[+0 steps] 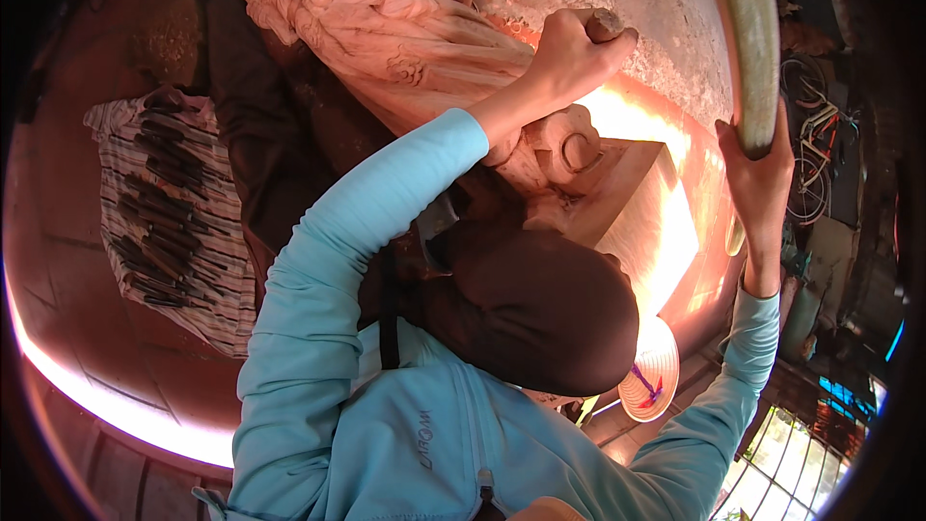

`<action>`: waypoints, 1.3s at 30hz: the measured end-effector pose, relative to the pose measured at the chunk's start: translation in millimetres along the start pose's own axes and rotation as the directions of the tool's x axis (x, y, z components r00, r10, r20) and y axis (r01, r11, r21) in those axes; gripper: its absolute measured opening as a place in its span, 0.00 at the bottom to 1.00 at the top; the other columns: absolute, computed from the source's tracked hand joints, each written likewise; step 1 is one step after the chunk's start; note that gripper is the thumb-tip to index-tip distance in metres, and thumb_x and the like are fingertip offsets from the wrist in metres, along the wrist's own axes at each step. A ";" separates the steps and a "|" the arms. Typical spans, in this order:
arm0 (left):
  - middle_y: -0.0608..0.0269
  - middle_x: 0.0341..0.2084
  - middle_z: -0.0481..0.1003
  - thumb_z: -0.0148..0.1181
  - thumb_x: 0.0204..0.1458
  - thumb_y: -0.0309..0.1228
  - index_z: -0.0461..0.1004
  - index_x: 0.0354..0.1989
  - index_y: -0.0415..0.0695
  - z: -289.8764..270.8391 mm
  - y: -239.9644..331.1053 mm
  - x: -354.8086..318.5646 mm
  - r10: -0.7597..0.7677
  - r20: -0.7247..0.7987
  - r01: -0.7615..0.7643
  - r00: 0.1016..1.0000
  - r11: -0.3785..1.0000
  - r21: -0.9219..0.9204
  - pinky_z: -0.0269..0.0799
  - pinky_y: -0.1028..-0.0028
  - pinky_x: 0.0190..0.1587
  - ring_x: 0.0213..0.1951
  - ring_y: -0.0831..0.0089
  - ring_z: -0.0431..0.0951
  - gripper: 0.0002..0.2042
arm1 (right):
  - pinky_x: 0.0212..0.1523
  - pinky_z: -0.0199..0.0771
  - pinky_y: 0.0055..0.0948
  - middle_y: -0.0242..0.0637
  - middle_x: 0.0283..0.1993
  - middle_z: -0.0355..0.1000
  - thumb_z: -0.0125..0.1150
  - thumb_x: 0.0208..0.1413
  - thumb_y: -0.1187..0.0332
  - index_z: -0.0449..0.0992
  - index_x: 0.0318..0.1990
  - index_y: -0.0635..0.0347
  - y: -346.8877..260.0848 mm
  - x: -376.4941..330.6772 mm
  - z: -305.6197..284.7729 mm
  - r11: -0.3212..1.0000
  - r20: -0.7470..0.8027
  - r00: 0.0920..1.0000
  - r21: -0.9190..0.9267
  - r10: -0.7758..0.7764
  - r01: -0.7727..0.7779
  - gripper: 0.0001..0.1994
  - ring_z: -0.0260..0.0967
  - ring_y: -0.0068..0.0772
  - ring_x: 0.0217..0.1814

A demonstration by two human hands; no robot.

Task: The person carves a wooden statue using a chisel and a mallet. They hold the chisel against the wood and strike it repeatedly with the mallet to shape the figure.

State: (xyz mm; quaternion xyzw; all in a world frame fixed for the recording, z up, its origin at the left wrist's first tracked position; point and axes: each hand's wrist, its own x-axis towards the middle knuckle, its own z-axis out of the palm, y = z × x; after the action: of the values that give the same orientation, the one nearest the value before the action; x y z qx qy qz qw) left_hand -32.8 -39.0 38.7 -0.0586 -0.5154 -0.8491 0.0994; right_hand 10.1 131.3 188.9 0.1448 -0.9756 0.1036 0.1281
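the left hand [569, 53] gripped a dark chisel [606, 24] against the pale carved wooden statue [405, 39], the right hand [757, 169] held the pale wooden mallet [752, 48] beside the statue; light, square blows seemed wisest.

Top: light blue long-sleeved jacket [386, 425], smooth fabric, closed by a front zip with a grey pull near the lower edge of the view.
Sleeves: 2, both light blue and full length; the left sleeve [386, 203] ends in a plain cuff at the wrist, and the right sleeve [743, 367] ends in a narrow cuff just below the wrist.
Marking: small dark printed logo on the chest of the jacket.
Head covering: dark brown cloth hood [540, 309], rounded and matte.
Strap: narrow dark strap [389, 318] running down from the hood area over the jacket.
Hands: left hand [569, 58] and right hand [757, 174], both without gloves.
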 end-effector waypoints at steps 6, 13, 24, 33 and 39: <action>0.70 0.07 0.61 0.56 0.42 0.31 0.60 0.10 0.39 -2.6 -2.5 -1.6 -0.033 0.002 0.033 0.999 0.999 0.005 0.55 0.73 0.19 0.15 0.82 0.58 0.15 | 0.35 0.72 0.29 0.47 0.35 0.74 0.59 0.45 0.75 0.64 0.58 0.52 0.3 15.2 6.0 0.991 -0.021 0.997 -0.119 -0.068 0.065 0.29 0.75 0.39 0.35; 0.75 0.09 0.58 0.57 0.43 0.28 0.60 0.10 0.41 3.7 -4.0 -2.3 -0.026 0.042 0.026 0.999 1.000 -0.011 0.51 0.75 0.19 0.17 0.85 0.56 0.15 | 0.33 0.73 0.37 0.41 0.41 0.73 0.55 0.42 0.79 0.64 0.58 0.34 2.9 23.0 14.2 0.972 -0.210 0.950 -0.094 -0.232 0.217 0.33 0.72 0.48 0.34; 0.74 0.08 0.59 0.56 0.42 0.29 0.59 0.10 0.41 11.7 -13.8 -2.8 -0.011 0.111 0.006 0.994 0.999 0.047 0.51 0.75 0.19 0.16 0.85 0.56 0.15 | 0.33 0.73 0.32 0.48 0.36 0.73 0.56 0.45 0.77 0.64 0.58 0.39 15.6 12.3 12.0 0.992 -0.171 0.977 -0.002 -0.124 0.125 0.30 0.73 0.51 0.35; 0.74 0.07 0.59 0.56 0.42 0.29 0.59 0.09 0.40 6.7 -12.4 -3.0 -0.007 0.091 -0.003 0.996 0.995 0.105 0.51 0.74 0.18 0.15 0.85 0.56 0.16 | 0.33 0.73 0.39 0.43 0.38 0.74 0.54 0.42 0.80 0.63 0.58 0.35 19.0 5.0 9.8 0.990 -0.080 0.989 -0.082 -0.124 0.117 0.34 0.74 0.42 0.33; 0.73 0.07 0.58 0.56 0.42 0.29 0.59 0.09 0.40 6.8 -15.1 -1.5 0.021 0.131 -0.042 0.991 0.986 0.160 0.51 0.74 0.18 0.15 0.85 0.56 0.16 | 0.33 0.74 0.35 0.44 0.35 0.74 0.55 0.44 0.77 0.62 0.60 0.34 9.8 6.1 5.1 0.960 -0.007 0.982 -0.211 -0.189 0.183 0.33 0.74 0.42 0.34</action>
State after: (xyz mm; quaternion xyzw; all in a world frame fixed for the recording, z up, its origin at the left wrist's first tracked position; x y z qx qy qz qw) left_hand -34.8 -26.0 28.5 -0.1134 -0.5872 -0.7971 0.0838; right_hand 0.3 137.6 184.1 0.2201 -0.9614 -0.0100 0.1648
